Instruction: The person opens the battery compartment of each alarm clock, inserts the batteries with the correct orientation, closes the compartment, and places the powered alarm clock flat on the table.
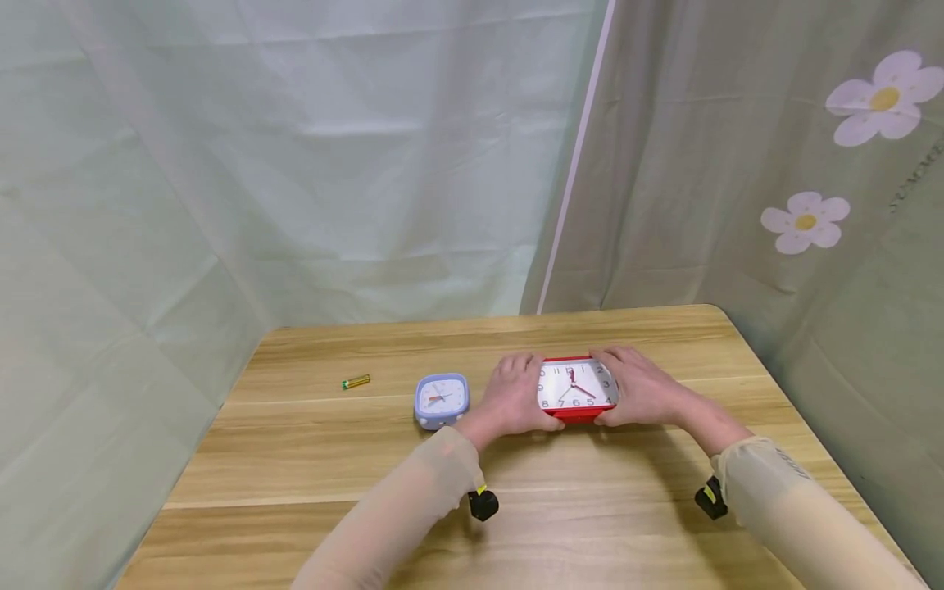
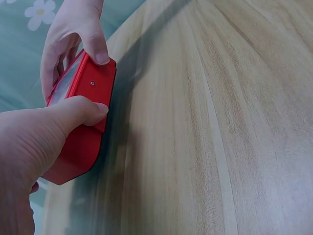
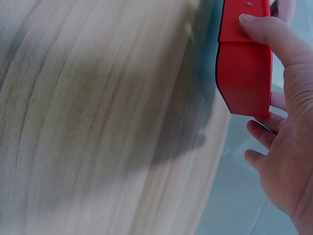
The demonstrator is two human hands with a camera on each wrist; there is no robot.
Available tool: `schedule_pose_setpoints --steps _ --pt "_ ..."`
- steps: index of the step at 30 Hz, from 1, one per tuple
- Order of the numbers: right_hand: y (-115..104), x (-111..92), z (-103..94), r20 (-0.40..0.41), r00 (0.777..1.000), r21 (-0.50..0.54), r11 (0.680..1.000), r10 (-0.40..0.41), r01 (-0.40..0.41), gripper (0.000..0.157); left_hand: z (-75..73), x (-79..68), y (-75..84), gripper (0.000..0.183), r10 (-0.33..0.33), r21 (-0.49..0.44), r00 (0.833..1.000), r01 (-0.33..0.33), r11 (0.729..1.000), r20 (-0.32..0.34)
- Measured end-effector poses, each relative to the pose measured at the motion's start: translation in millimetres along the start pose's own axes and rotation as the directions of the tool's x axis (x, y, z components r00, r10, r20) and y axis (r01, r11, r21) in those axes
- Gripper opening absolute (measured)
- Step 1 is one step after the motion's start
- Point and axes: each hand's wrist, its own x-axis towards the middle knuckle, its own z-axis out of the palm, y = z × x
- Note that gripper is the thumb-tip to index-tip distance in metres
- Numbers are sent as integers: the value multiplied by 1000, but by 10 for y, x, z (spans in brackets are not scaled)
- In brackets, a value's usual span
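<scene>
A red clock with a white face lies face up between my two hands at the right of the table. My left hand grips its left end, the thumb on the red side that faces me. At the other end my right hand holds it, with the thumb pressing the same red side near a small screw. Some fingers of both hands are hidden behind the clock. Just left of my left hand stands a small blue alarm clock.
A yellow and green battery lies on the wooden table, left of the blue clock. Pale curtains hang beyond the table's back edge and at both sides. A black wrist camera hangs below the left sleeve.
</scene>
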Motion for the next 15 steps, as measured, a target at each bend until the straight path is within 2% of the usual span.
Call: schedule_pose_setpoints --steps 15 --pt "110 4 94 56 997 36 998 48 -50 112 79 46 30 118 -15 -10 999 15 1000 44"
